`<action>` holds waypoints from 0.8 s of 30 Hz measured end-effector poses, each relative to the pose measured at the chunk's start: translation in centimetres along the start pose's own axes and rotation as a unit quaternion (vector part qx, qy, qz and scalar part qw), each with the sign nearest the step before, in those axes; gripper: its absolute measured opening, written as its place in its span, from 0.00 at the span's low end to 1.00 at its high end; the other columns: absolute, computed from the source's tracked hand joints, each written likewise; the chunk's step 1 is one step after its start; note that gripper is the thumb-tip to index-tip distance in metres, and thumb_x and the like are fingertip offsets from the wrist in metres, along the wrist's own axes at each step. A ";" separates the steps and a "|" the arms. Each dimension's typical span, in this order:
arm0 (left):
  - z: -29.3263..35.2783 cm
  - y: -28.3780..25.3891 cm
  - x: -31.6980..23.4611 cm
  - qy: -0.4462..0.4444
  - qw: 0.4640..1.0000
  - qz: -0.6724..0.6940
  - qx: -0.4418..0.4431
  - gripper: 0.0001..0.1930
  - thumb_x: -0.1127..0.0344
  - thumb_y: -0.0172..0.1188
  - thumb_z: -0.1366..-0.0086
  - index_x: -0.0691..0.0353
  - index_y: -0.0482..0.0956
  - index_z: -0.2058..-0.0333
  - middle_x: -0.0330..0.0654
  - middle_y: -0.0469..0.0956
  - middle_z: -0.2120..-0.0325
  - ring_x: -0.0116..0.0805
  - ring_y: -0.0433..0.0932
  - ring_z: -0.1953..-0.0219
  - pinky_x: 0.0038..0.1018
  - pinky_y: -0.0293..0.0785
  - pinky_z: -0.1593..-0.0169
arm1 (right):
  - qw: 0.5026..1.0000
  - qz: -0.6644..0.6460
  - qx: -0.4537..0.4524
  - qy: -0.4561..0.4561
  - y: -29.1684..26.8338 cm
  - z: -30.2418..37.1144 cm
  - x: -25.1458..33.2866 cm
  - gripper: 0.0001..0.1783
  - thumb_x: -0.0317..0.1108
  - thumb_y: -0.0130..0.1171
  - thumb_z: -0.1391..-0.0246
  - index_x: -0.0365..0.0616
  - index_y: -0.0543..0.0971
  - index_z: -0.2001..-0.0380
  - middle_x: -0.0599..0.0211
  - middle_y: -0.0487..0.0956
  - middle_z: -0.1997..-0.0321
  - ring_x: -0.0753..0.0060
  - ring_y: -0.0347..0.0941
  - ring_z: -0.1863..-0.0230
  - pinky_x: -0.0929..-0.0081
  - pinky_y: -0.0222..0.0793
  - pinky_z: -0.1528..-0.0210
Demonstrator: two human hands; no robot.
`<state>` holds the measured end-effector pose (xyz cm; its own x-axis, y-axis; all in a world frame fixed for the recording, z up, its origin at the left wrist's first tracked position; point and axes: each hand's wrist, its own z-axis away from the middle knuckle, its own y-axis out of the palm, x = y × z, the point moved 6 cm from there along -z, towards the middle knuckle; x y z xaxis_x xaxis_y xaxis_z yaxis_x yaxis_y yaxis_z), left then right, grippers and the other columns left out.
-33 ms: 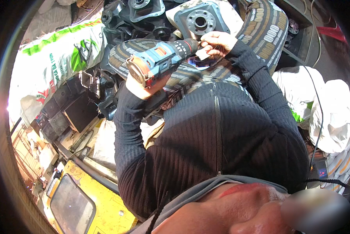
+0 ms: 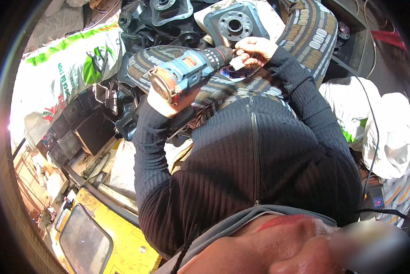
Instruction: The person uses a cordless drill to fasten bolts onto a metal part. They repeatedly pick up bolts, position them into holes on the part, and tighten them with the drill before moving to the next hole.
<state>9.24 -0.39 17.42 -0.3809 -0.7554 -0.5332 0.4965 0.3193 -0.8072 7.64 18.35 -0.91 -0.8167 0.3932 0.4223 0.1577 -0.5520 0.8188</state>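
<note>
My left hand [image 2: 175, 104] is wrapped round the handle of a blue and orange cordless drill [image 2: 189, 68], mostly hidden behind its body. The dark chuck [image 2: 216, 56] with a red ring points up and right, toward my other hand. Just beyond it, my right hand [image 2: 256, 49] has thumb and fingers pinched together by the chuck's tip. A small pale flat piece [image 2: 237, 63] shows beneath those fingers. Whatever sits right at the tip is too small to make out. Both hands are above my patterned trouser legs [image 2: 305, 32].
A grey square metal part with a round flange [image 2: 236, 27] lies beyond my hands. Several dark metal parts [image 2: 173, 13] are piled to its left. A large white and green sack [image 2: 72, 68] stands left, white bags [image 2: 388, 137] right. A yellow panel [image 2: 127, 246] is at lower left.
The markings on the drill's chuck sit differently, so the chuck has turned. The drill has tilted very slightly; my right hand stays nearly in place.
</note>
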 end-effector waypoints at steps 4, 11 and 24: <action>-0.1 0.7 0.0 0.067 0.994 -0.077 0.035 0.24 0.68 0.63 0.53 0.59 0.71 0.54 0.44 0.74 0.58 0.44 0.73 0.55 0.36 0.67 0.50 | 0.997 0.028 0.058 0.049 0.2 -0.2 -0.5 0.16 0.35 0.52 0.45 0.36 0.72 0.57 0.65 0.75 0.64 0.80 0.74 0.69 0.87 0.74 0.72; -2.4 -0.6 1.3 0.048 0.993 -0.100 -0.046 0.23 0.66 0.65 0.54 0.58 0.73 0.56 0.43 0.75 0.60 0.44 0.74 0.56 0.38 0.67 0.52 | 0.953 -0.013 -0.298 -0.057 -5.1 0.2 0.3 0.11 0.38 0.53 0.46 0.48 0.77 0.61 0.80 0.62 0.83 0.87 0.48 0.90 0.88 0.44 0.89; -7.7 0.4 7.1 -0.091 0.995 0.007 -0.041 0.21 0.70 0.64 0.53 0.64 0.71 0.58 0.41 0.76 0.70 0.31 0.76 0.73 0.26 0.73 0.68 | 0.876 0.140 -0.440 -0.140 -9.1 -3.8 0.3 0.25 0.48 0.66 0.59 0.37 0.77 0.65 0.74 0.72 0.81 0.87 0.54 0.91 0.85 0.49 0.89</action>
<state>0.77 -1.21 11.40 -0.2236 -0.8391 -0.4959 0.4318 0.3709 -0.8222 3.85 20.67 -9.71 -0.6270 0.2489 0.7382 -0.2591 -0.9603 0.1038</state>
